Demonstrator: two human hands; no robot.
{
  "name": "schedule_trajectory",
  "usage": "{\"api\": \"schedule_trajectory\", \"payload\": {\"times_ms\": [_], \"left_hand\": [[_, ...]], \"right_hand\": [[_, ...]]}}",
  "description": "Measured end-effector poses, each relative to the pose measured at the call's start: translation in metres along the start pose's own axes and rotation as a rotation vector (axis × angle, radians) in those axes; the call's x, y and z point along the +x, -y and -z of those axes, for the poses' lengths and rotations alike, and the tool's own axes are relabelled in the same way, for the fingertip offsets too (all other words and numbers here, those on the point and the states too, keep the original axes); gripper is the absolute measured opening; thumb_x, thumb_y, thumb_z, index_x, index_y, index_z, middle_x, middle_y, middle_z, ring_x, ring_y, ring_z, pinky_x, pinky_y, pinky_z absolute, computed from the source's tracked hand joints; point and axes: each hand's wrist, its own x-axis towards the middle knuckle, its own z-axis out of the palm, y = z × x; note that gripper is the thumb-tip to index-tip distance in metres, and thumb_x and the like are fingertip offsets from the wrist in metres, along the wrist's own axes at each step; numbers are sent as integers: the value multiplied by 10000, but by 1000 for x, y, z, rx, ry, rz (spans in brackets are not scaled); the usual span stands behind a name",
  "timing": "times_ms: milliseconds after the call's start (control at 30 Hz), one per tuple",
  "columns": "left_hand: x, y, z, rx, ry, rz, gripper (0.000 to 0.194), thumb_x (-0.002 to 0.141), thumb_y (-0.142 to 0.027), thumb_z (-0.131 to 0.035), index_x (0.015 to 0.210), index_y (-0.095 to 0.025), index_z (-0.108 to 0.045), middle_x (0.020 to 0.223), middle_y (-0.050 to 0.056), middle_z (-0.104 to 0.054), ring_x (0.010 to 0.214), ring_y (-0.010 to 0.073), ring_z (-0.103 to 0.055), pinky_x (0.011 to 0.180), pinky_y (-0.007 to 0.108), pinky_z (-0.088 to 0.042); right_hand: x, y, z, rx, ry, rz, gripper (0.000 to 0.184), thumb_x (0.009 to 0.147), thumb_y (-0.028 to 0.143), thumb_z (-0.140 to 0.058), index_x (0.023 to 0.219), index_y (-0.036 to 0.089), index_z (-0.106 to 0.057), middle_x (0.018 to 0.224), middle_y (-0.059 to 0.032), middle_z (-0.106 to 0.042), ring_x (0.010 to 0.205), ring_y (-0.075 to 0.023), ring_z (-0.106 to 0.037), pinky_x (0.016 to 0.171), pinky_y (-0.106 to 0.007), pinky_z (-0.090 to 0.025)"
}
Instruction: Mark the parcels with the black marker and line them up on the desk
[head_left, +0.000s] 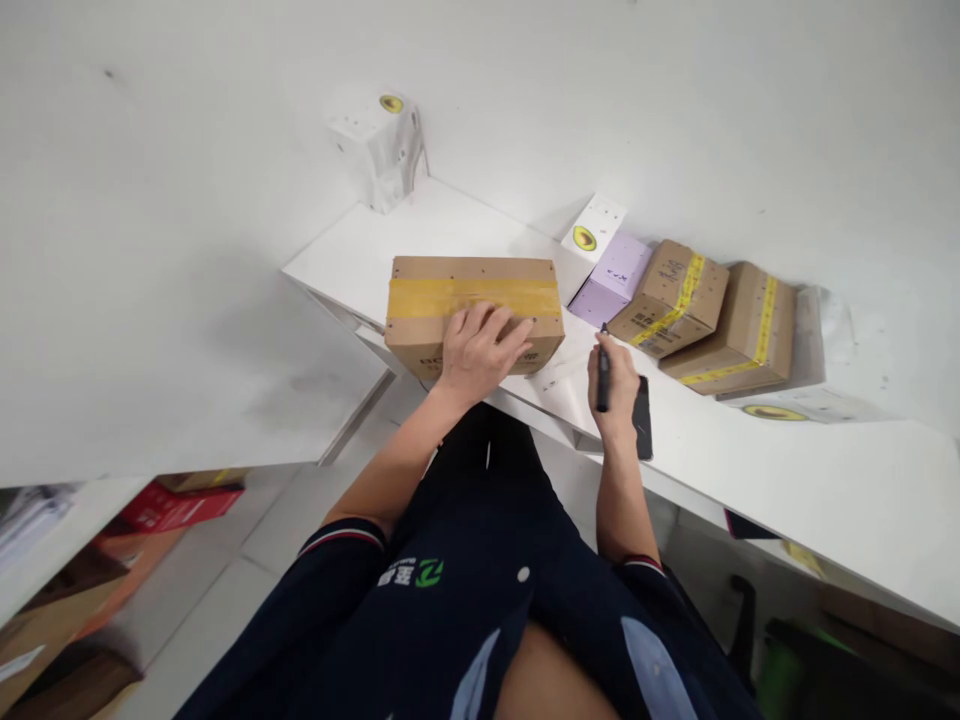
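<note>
The white bench carries everything. My left hand lies flat on the taped cardboard box at its near edge, steadying it, grip spread wide. My right hand pinches a black marker upright, tip raised beside the box, over a dark phone.

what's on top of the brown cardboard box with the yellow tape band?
The left hand rests flat on the brown cardboard box with the yellow tape band, over its near top edge. Whatever print lies under the palm is covered.
</note>
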Motion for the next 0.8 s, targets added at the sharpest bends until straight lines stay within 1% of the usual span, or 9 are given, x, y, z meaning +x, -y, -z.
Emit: {"api": "schedule_trajectory", "payload": {"times_ms": [100, 233, 333, 400, 467, 533, 633, 733, 800], "left_hand": [[5, 8, -3, -3, 15, -26, 271, 986, -369, -575, 1197, -284, -721, 1139, 121, -715, 1156, 312, -608, 921, 457, -418], [6, 10, -3, -56, 26, -7, 243, 972, -338, -591, 1163, -258, -719, 1167, 123, -711, 1154, 307, -617, 948, 472, -439], [1, 11, -3, -90, -9, -15, 204, 954, -304, -602, 1103, -242, -726, 1156, 118, -718, 1159, 303, -625, 959, 477, -469], [-9, 12, -4, -101, -95, -39, 159, 929, -287, -615, 1019, -241, -738, 1100, 106, -732, 1164, 300, -631, 958, 477, -497], [-26, 10, -5, -126, -208, -45, 121, 889, -270, -633, 935, -245, -741, 1018, 96, -739, 1131, 291, -645, 938, 469, -531], [-48, 5, -7, -175, -254, -7, 111, 854, -249, -635, 899, -249, -737, 947, 93, -734, 1061, 276, -662, 907, 464, -562], [-77, -14, -16, -297, -171, 47, 134, 837, -213, -618, 895, -247, -734, 896, 85, -730, 981, 253, -671, 880, 460, -591], [-92, -41, -27, -442, -50, 7, 202, 837, -155, -596, 943, -236, -747, 906, 82, -740, 966, 236, -675, 887, 451, -601], [-96, -59, -34, -542, 8, -27, 241, 845, -129, -580, 982, -224, -753, 907, 83, -742, 944, 224, -680, 881, 439, -605]], "right_hand": [[4, -25, -1, -493, 274, 31, 513, 917, 81, -388, 1341, 195, -654, 1276, -153, -644, 1112, -263, -595, 1032, -447, -483], [10, -37, -13, -815, 432, 6, 571, 915, 49, -372, 1427, 146, -608, 1300, -215, -646, 1113, -322, -549, 1014, -471, -455], [9, -36, -15, -866, 417, -19, 585, 945, 81, -360, 1497, 161, -540, 1359, -213, -624, 1137, -329, -548, 996, -464, -458], [0, -37, -8, -860, 347, -56, 578, 971, 134, -367, 1535, 175, -488, 1418, -215, -587, 1189, -341, -542, 1012, -482, -452], [-15, -40, 6, -861, 244, -149, 588, 986, 263, -436, 1568, 181, -429, 1485, -231, -524, 1261, -384, -511, 1027, -535, -442], [-33, -46, 23, -873, 156, -318, 746, 939, 436, -558, 1602, 168, -346, 1545, -266, -442, 1319, -446, -466, 1026, -602, -429], [-53, -54, 43, -852, 151, -516, 968, 851, 585, -641, 1625, 146, -260, 1554, -290, -415, 1358, -487, -434, 1037, -646, -413], [-56, -57, 51, -803, 208, -516, 932, 860, 565, -608, 1617, 141, -270, 1480, -278, -502, 1313, -467, -481, 1026, -624, -426], [-52, -58, 52, -793, 194, -514, 928, 847, 525, -616, 1613, 128, -273, 1410, -289, -551, 1252, -455, -521, 997, -610, -440]]}}
